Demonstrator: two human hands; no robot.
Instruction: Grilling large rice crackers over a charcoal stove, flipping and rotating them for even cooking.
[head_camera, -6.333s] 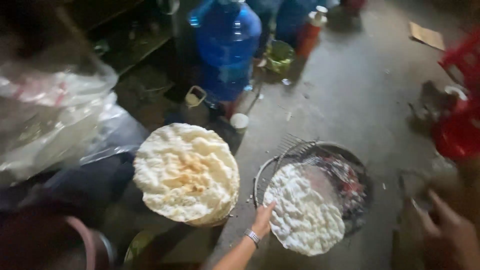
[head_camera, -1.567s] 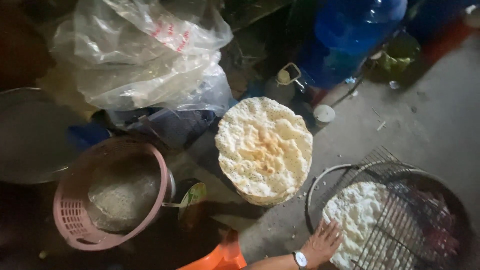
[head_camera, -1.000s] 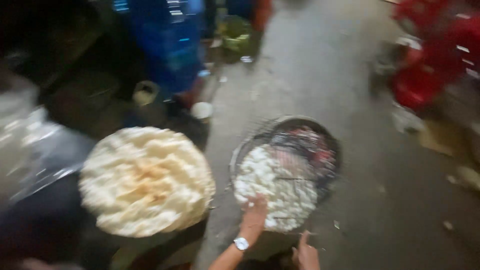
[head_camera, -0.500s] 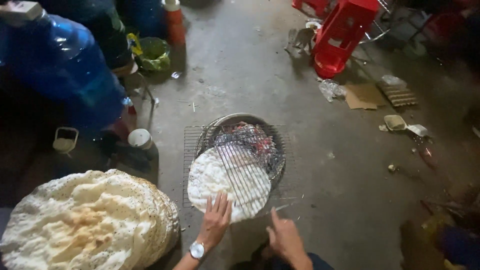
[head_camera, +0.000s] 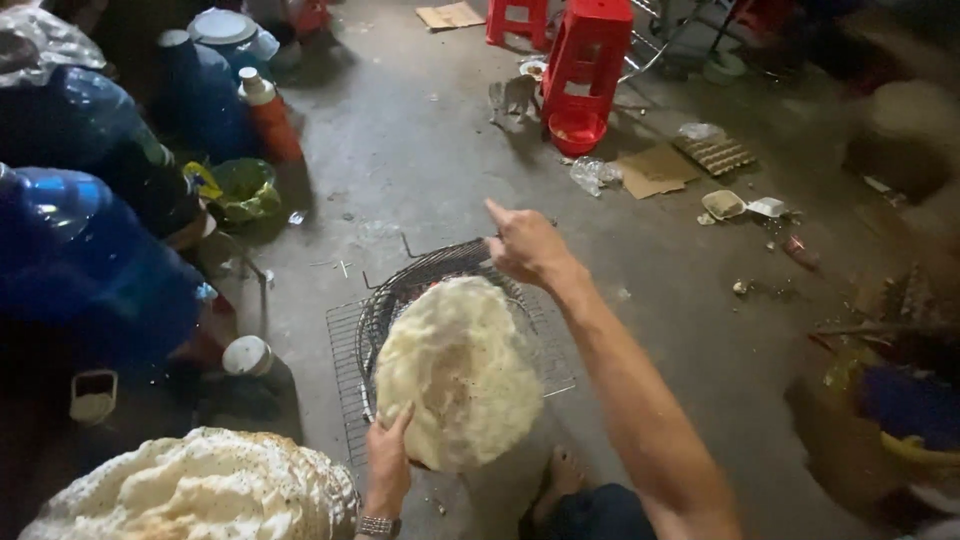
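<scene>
A round puffed rice cracker (head_camera: 455, 370) lies tilted over a wire grill basket (head_camera: 420, 275) that sits on a flat wire rack (head_camera: 345, 360) on the concrete floor. My left hand (head_camera: 385, 465) grips the cracker's near left edge; a watch is on that wrist. My right hand (head_camera: 525, 245) reaches over the far rim of the basket, fingers curled, one finger pointing up; whether it holds the rim or a handle I cannot tell. A stack of finished crackers (head_camera: 200, 490) sits at the lower left.
Large blue water jugs (head_camera: 80, 270) stand along the left, with a green bowl (head_camera: 240, 190) and an orange bottle (head_camera: 270, 120) behind. Red plastic stools (head_camera: 590, 70) stand at the back. Cardboard and litter (head_camera: 660, 170) lie at the right. My bare foot (head_camera: 555, 480) is below the grill.
The camera tilted up and right. The cracker, earlier under the wire mesh, now lies tilted on top with my left hand on its edge; my right hand moved from near me to the basket's far rim.
</scene>
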